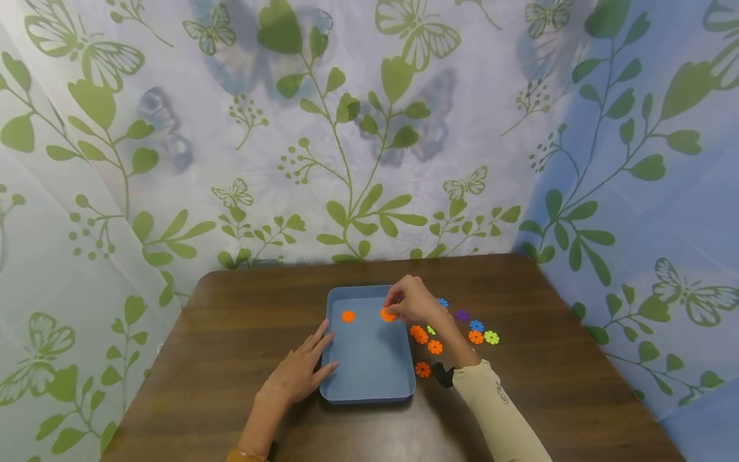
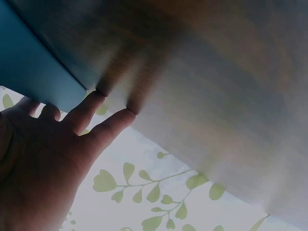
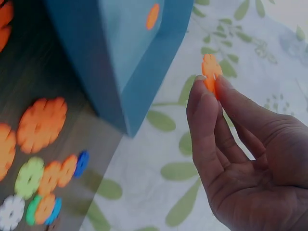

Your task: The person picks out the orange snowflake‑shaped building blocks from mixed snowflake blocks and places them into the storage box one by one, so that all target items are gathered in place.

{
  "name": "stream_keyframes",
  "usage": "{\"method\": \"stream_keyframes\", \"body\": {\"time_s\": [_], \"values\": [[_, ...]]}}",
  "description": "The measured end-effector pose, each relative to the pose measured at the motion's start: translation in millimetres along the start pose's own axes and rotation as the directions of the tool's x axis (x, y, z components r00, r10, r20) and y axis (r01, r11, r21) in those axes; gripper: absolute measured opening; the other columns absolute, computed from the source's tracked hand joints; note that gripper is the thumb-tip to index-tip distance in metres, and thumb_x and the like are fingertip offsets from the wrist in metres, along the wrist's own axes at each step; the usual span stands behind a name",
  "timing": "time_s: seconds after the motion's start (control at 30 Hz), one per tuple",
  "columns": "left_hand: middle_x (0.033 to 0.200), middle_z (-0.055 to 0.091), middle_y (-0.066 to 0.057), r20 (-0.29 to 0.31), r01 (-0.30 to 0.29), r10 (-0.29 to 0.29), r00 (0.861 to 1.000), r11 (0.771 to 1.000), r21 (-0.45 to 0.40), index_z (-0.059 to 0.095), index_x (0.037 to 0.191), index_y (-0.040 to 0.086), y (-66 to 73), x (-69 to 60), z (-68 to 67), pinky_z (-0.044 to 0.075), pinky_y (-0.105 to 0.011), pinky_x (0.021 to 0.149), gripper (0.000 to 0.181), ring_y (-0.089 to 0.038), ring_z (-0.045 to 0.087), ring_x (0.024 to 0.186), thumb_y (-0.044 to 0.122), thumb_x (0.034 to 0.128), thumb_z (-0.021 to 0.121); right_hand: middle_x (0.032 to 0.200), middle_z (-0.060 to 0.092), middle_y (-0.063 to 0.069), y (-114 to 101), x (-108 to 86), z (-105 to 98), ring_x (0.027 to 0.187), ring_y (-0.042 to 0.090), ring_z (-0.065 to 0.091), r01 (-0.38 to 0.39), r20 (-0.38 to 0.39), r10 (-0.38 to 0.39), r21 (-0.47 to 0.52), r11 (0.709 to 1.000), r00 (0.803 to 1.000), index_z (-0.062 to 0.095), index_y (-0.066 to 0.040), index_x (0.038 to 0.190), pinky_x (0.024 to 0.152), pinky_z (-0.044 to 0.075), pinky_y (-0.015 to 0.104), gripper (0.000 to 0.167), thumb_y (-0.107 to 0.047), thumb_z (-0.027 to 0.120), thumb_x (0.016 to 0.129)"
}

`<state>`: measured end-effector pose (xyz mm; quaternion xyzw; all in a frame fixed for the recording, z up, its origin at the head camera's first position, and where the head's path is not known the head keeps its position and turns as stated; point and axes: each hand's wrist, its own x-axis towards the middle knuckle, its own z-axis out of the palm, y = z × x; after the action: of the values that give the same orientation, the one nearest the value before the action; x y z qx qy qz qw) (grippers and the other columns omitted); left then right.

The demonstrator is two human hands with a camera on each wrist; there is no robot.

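Observation:
A blue-grey tray lies on the table, with an orange flower-shaped disc inside at its upper left. Between thumb and fingertips my right hand pinches another orange disc over the tray's upper right part; the right wrist view shows that pinched disc edge-up in the hand. My left hand rests at the tray's left edge, fingers spread and fairly straight. In the left wrist view the hand touches the table surface with two fingertips beside the tray.
Right of the tray lie several loose discs: orange, blue, purple and light green. A dark object sits near my right sleeve. Behind the wooden table hangs a leaf-patterned cloth.

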<state>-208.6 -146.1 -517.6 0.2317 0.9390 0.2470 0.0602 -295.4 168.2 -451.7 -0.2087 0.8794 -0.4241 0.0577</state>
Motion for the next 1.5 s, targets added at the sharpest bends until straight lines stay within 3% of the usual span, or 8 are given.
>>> {"method": "stream_keyframes", "body": {"time_s": [0.1, 0.33, 0.6, 0.97, 1.23, 1.5], "values": [[0.180, 0.021, -0.010, 0.008, 0.014, -0.014, 1.000, 1.000, 0.002, 0.043, 0.165, 0.007, 0.2, 0.3, -0.1, 0.033, -0.084, 0.111, 0.069, -0.048, 0.038, 0.156, 0.038, 0.1082, 0.067, 0.081, 0.078, 0.010, -5.1, 9.7, 10.9, 0.063, 0.032, 0.075, 0.008, 0.042, -0.009, 0.018, 1.000, 0.999, 0.080, 0.007, 0.090, 0.060, 0.065, 0.042, 0.005, 0.003, 0.082, 0.093], [0.180, 0.021, -0.007, 0.036, 0.035, -0.036, 0.999, 0.999, 0.011, 0.043, 0.166, 0.009, 1.9, 0.7, 3.3, 0.034, -0.083, 0.111, 0.070, -0.046, 0.039, 0.156, 0.041, 0.1087, 0.066, 0.076, 0.077, 0.010, -14.1, 26.8, 43.7, 0.060, 0.026, 0.073, 0.043, 0.114, -0.041, -0.017, 0.999, 0.993, 0.080, 0.003, 0.086, 0.056, 0.062, 0.031, 0.009, 0.011, 0.080, 0.090], [0.181, 0.021, -0.004, 0.042, 0.053, -0.053, 0.998, 0.999, 0.011, 0.043, 0.166, 0.010, 4.4, 0.4, 0.5, 0.034, -0.082, 0.112, 0.071, -0.045, 0.038, 0.156, 0.043, 0.1079, 0.067, 0.072, 0.074, 0.007, -15.1, 46.6, 73.2, 0.055, 0.019, 0.071, -0.038, 0.156, 0.046, -0.058, 0.998, 0.987, 0.079, 0.001, 0.084, 0.054, 0.061, 0.029, 0.012, 0.011, 0.083, 0.088], [0.181, 0.020, -0.004, 0.040, 0.050, -0.051, 0.998, 0.999, 0.017, 0.043, 0.166, 0.010, 2.3, 1.9, 0.8, 0.034, -0.083, 0.111, 0.070, -0.045, 0.039, 0.156, 0.043, 0.1086, 0.065, 0.070, 0.073, 0.001, -8.6, 57.1, 93.2, 0.057, 0.018, 0.069, -0.099, 0.150, 0.122, -0.153, 0.983, 0.981, 0.081, -0.006, 0.078, 0.051, 0.058, 0.029, 0.015, 0.006, 0.087, 0.086], [0.181, 0.019, -0.002, 0.037, 0.059, -0.060, 0.998, 0.998, 0.024, 0.043, 0.167, 0.012, -1.0, 1.4, 4.0, 0.034, -0.082, 0.112, 0.070, -0.045, 0.039, 0.156, 0.044, 0.1083, 0.065, 0.062, 0.069, 0.001, -2.2, 63.7, 101.2, 0.051, 0.013, 0.064, -0.143, 0.135, 0.163, -0.147, 0.979, 0.977, 0.079, -0.005, 0.074, 0.049, 0.057, 0.026, 0.018, 0.004, 0.089, 0.085], [0.181, 0.019, -0.002, 0.038, 0.062, -0.063, 0.997, 0.998, 0.032, 0.043, 0.167, 0.012, -1.5, 1.4, 3.0, 0.034, -0.081, 0.113, 0.071, -0.045, 0.039, 0.156, 0.044, 0.1081, 0.066, 0.063, 0.070, 0.003, 0.5, 67.4, 104.8, 0.048, 0.012, 0.065, -0.132, 0.107, 0.145, -0.119, 0.984, 0.984, 0.079, -0.001, 0.076, 0.049, 0.057, 0.025, 0.015, 0.007, 0.088, 0.085]]}}
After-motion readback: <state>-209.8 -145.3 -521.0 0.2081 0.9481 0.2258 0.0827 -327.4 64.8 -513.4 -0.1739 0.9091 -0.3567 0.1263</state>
